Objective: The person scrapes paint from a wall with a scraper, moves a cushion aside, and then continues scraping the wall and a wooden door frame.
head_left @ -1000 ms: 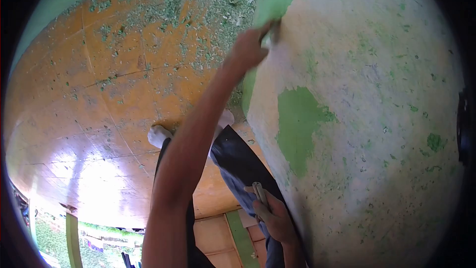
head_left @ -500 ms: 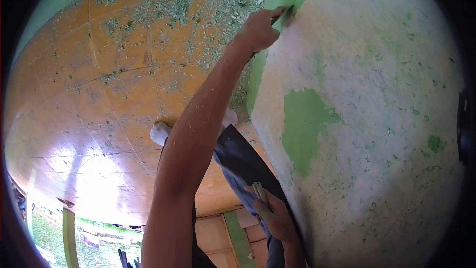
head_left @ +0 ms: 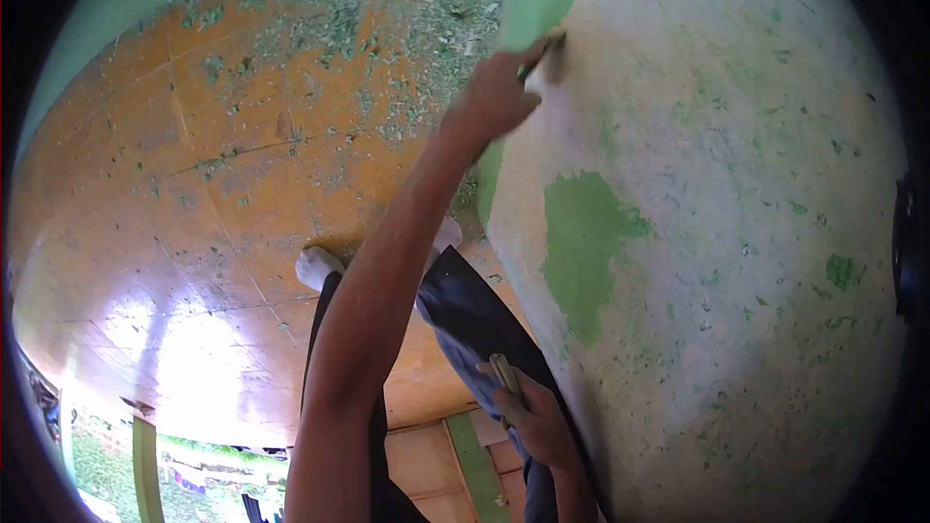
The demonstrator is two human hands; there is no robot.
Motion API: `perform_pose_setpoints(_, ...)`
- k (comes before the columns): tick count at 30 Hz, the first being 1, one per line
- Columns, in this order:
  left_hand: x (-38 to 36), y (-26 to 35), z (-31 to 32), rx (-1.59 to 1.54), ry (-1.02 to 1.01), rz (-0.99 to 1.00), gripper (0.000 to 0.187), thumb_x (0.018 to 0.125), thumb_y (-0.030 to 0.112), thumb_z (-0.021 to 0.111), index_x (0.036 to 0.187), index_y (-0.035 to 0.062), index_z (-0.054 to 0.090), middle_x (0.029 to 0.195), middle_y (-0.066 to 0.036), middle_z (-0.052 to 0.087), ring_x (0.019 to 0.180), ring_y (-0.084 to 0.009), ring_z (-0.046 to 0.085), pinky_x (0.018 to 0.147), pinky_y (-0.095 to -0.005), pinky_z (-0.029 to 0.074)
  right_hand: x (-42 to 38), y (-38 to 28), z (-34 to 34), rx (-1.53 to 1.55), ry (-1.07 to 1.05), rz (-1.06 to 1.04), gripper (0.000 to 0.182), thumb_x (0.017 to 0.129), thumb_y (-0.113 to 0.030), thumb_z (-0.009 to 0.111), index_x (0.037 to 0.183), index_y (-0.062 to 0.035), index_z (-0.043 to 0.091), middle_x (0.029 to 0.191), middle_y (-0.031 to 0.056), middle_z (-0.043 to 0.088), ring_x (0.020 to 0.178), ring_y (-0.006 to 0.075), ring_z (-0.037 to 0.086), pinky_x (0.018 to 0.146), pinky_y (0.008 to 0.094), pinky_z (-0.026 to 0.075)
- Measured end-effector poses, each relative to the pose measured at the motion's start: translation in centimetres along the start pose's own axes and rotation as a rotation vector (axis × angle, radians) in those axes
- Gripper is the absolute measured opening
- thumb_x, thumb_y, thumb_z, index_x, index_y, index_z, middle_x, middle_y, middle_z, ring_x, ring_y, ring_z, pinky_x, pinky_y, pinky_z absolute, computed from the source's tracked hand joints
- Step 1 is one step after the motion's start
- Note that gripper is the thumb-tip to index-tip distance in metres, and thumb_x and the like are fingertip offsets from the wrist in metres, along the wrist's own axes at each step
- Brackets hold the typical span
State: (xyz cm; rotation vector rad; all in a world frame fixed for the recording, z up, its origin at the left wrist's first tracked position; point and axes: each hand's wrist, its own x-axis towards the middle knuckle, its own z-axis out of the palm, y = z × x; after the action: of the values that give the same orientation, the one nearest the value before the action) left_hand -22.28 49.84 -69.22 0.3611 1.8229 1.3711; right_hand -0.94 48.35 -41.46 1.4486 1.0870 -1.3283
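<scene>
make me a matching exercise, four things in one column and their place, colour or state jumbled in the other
1. left hand
2. right hand
3. floor
4. flakes

A. orange-brown, with a bright glare on part of it
B. green and pale, strewn thickest near the top of the view
C. up at the wall, holding a blurred tool
D. beside a trouser leg, holding a pale rod-like thing

Pairs: 1-C, 2-D, 3-A, 4-B

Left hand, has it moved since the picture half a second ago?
Yes. The left hand has moved down the picture, a little closer to the large green patch on the wall.
</scene>
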Motion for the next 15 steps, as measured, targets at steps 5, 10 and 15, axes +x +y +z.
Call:
perform_pose_setpoints(5,-0.5,1.0,-0.1,0.045,-0.044,-0.030,0.073,0.072,0.008,0.061,0.142,0.0213,0.043,0.065,-0.010,0.055,0.060,-0.0190,0.056,0.064,-0.0333,0.049,0.3,0.6,0.3,0.004,-0.003,-0.025,0.032,0.095,-0.019,0.053,0.125,-0.0074,0.056,0.069,-0.0051,0.045,0.061,0.0032,0.039,0.054,0.0230,0.035)
perform_pose_setpoints(10,7.3,0.7,-3.5,-0.010,-0.144,-0.172,0.070,0.073,0.011,0.061,0.141,0.0180,0.043,0.085,-0.018,0.067,0.066,-0.0283,0.065,0.067,-0.0398,0.054,0.5,-0.2,0.3,-0.038,0.006,-0.001,0.032,0.096,-0.020,0.052,0.125,-0.0068,0.057,0.071,-0.0055,0.045,0.061,0.0034,0.039,0.056,0.0213,0.036)
perform_pose_setpoints(15,-0.8,-7.7,0.6,0.550,-0.408,-0.090,0.071,0.073,0.001,0.054,0.140,0.0194,0.043,0.110,-0.020,0.064,0.100,-0.0338,0.063,0.083,-0.0426,0.053,0.0,0.6,0.7,-0.100,0.016,-0.095,0.032,0.096,-0.019,0.050,0.123,-0.0051,0.058,0.072,-0.0063,0.043,0.061,0.0031,0.040,0.056,0.0193,0.036)
